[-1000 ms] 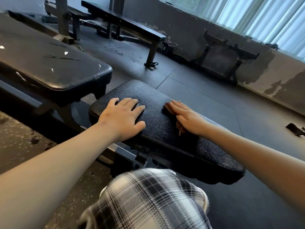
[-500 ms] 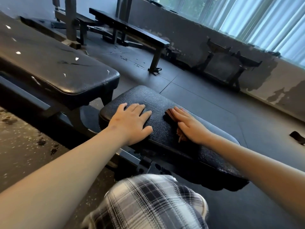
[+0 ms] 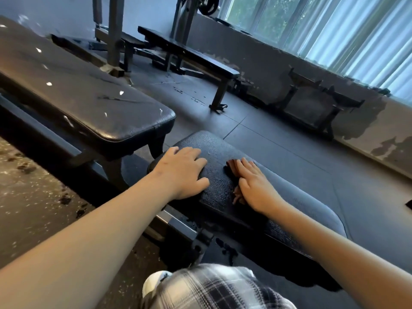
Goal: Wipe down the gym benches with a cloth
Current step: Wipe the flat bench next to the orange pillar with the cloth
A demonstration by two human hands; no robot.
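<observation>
**Head view: cloth (image 3: 231, 167) pressed onto the bench surface (image 3: 215, 152)**

Left grip (image 3: 182, 172) lies palm-down on the black textured surface, fingers extended, holding nothing. Right grip (image 3: 254, 186), fingers straight and close together, presses the reddish-brown cloth flat just beside the left grip. Cloth edges show past the fingertips and along the thumb side. A scuffed second bench (image 3: 89, 103) stands to the left.

A gym: padded benches (image 3: 89, 103), rubber floor (image 3: 278, 141), steel rack (image 3: 114, 30).
</observation>
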